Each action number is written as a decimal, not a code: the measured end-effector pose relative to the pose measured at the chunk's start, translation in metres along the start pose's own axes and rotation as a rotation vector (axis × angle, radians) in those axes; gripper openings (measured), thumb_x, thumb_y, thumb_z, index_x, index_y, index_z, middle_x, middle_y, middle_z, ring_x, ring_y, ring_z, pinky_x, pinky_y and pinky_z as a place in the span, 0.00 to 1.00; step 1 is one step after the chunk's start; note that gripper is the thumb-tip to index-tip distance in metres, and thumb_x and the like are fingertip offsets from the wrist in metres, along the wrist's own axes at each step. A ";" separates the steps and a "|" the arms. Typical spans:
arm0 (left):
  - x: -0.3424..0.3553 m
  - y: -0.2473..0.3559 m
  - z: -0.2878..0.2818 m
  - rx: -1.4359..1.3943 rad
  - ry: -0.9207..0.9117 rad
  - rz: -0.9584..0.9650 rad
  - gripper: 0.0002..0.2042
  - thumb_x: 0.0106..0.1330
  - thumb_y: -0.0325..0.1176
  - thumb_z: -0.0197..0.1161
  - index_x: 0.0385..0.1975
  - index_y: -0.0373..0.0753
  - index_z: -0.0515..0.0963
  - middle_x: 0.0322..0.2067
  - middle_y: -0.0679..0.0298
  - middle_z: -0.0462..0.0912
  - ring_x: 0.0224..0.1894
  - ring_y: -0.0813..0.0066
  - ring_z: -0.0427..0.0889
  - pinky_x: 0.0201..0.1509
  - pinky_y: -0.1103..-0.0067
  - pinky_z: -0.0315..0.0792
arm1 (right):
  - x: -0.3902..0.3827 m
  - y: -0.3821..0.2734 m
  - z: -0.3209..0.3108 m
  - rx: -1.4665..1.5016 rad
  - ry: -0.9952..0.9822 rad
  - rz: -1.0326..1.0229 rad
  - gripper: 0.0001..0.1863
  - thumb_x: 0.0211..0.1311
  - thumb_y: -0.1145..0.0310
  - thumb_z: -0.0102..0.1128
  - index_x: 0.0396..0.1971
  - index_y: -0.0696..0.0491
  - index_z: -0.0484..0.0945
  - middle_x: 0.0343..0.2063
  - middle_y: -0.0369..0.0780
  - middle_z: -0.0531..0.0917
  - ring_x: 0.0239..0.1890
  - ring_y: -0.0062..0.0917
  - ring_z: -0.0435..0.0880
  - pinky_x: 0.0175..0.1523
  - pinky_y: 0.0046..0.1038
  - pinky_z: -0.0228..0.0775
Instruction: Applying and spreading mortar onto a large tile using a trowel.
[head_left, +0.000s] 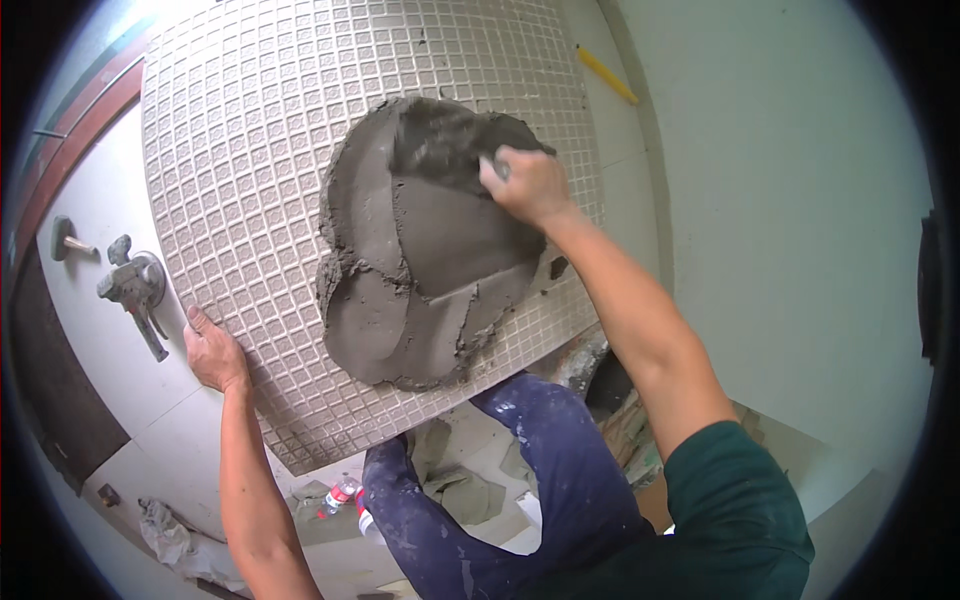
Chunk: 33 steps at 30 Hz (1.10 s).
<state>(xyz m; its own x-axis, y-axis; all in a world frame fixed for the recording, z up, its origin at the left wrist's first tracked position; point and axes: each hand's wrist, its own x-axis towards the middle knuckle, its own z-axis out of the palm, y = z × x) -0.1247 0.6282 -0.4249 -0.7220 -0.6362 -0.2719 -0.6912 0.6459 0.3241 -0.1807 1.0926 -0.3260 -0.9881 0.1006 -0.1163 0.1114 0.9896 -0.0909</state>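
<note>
A large tile (250, 180) with a raised grid of small squares on its back lies tilted in front of me. Grey mortar (450, 235) covers its middle in a thick, uneven layer. My left hand (214, 352) grips the tile's lower left edge, thumb on top and fingers going out of sight beneath. Closed round a handle, my right hand (530, 185) works over the upper right of the mortar. The tool there looks like a trowel (440, 140); motion smears its mortar-coated blade, and its outline is unclear.
Left of the tile lie a mallet (62, 240) and a mortar-stained suction lifter (135, 283). A yellow stick (606, 75) rests beyond the right edge. Below are my knees, a bottle (340, 495) and a crumpled plastic bag (170, 535). A pale wall (780, 220) stands at right.
</note>
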 end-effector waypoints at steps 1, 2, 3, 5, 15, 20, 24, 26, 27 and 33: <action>0.001 -0.003 -0.001 -0.009 -0.007 -0.009 0.33 0.73 0.65 0.38 0.43 0.38 0.79 0.35 0.44 0.84 0.42 0.39 0.81 0.44 0.54 0.71 | 0.019 -0.002 -0.004 -0.013 -0.002 -0.007 0.18 0.59 0.50 0.57 0.22 0.50 0.80 0.23 0.45 0.85 0.28 0.46 0.85 0.35 0.46 0.77; 0.002 -0.007 0.000 -0.016 -0.009 -0.014 0.33 0.73 0.64 0.38 0.43 0.38 0.79 0.35 0.44 0.84 0.42 0.39 0.81 0.44 0.54 0.71 | 0.037 -0.004 -0.007 -0.022 -0.073 0.080 0.19 0.60 0.48 0.55 0.27 0.49 0.83 0.28 0.48 0.85 0.33 0.47 0.85 0.40 0.47 0.76; 0.005 -0.011 -0.002 -0.017 0.003 -0.022 0.33 0.73 0.64 0.38 0.43 0.38 0.79 0.35 0.44 0.84 0.42 0.38 0.80 0.44 0.54 0.71 | 0.059 -0.007 -0.007 -0.019 -0.142 0.158 0.21 0.60 0.46 0.53 0.31 0.48 0.85 0.33 0.50 0.86 0.39 0.48 0.85 0.46 0.47 0.76; 0.004 -0.012 -0.001 0.025 -0.010 -0.044 0.33 0.73 0.65 0.38 0.43 0.38 0.79 0.36 0.44 0.84 0.42 0.38 0.80 0.45 0.54 0.71 | 0.089 -0.002 -0.008 -0.030 -0.146 0.227 0.22 0.60 0.46 0.52 0.35 0.48 0.86 0.38 0.51 0.86 0.43 0.48 0.84 0.49 0.46 0.75; 0.015 -0.006 0.006 -0.052 -0.126 -0.064 0.34 0.72 0.65 0.43 0.51 0.36 0.78 0.40 0.50 0.85 0.46 0.50 0.82 0.51 0.62 0.72 | 0.163 0.065 -0.011 0.410 -0.276 0.641 0.27 0.62 0.45 0.57 0.27 0.59 0.79 0.20 0.42 0.78 0.22 0.31 0.79 0.29 0.36 0.69; 0.029 -0.079 -0.010 -0.443 -0.396 -0.045 0.31 0.75 0.57 0.49 0.55 0.30 0.75 0.47 0.56 0.83 0.51 0.66 0.79 0.57 0.72 0.68 | 0.052 0.084 -0.059 0.730 -0.613 0.473 0.21 0.63 0.49 0.62 0.29 0.55 0.76 0.14 0.33 0.72 0.15 0.19 0.70 0.20 0.25 0.60; 0.008 -0.068 -0.039 -0.351 -0.602 -0.108 0.31 0.76 0.51 0.52 0.65 0.27 0.66 0.61 0.56 0.73 0.64 0.69 0.69 0.68 0.77 0.58 | -0.020 0.119 -0.078 0.809 -0.455 0.487 0.21 0.65 0.49 0.63 0.30 0.54 0.74 0.15 0.31 0.72 0.14 0.15 0.69 0.18 0.21 0.59; 0.019 -0.069 -0.035 -0.494 -0.557 -0.161 0.29 0.77 0.50 0.50 0.63 0.29 0.68 0.58 0.60 0.76 0.59 0.71 0.72 0.65 0.76 0.61 | -0.035 0.121 -0.055 0.840 -0.387 0.604 0.22 0.65 0.47 0.63 0.29 0.54 0.73 0.15 0.31 0.71 0.14 0.15 0.69 0.17 0.21 0.58; 0.025 -0.063 -0.029 -0.569 -0.592 -0.136 0.28 0.77 0.51 0.51 0.62 0.29 0.69 0.56 0.60 0.77 0.58 0.72 0.72 0.65 0.76 0.62 | -0.039 0.118 -0.043 0.958 -0.395 0.739 0.22 0.65 0.47 0.63 0.30 0.53 0.73 0.15 0.30 0.70 0.14 0.15 0.68 0.17 0.21 0.58; 0.030 -0.046 -0.026 -0.555 -0.659 -0.101 0.27 0.77 0.51 0.51 0.60 0.30 0.69 0.53 0.63 0.76 0.54 0.76 0.72 0.64 0.76 0.62 | -0.033 0.046 -0.007 1.203 -0.531 0.951 0.22 0.65 0.46 0.63 0.27 0.49 0.69 0.15 0.27 0.65 0.13 0.13 0.64 0.16 0.20 0.56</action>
<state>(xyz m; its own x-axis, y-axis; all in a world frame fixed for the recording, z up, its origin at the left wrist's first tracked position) -0.1135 0.5683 -0.4247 -0.6472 -0.1942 -0.7371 -0.7620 0.1910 0.6187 -0.1438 1.1355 -0.3191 -0.4000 0.2991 -0.8664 0.8942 -0.0799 -0.4404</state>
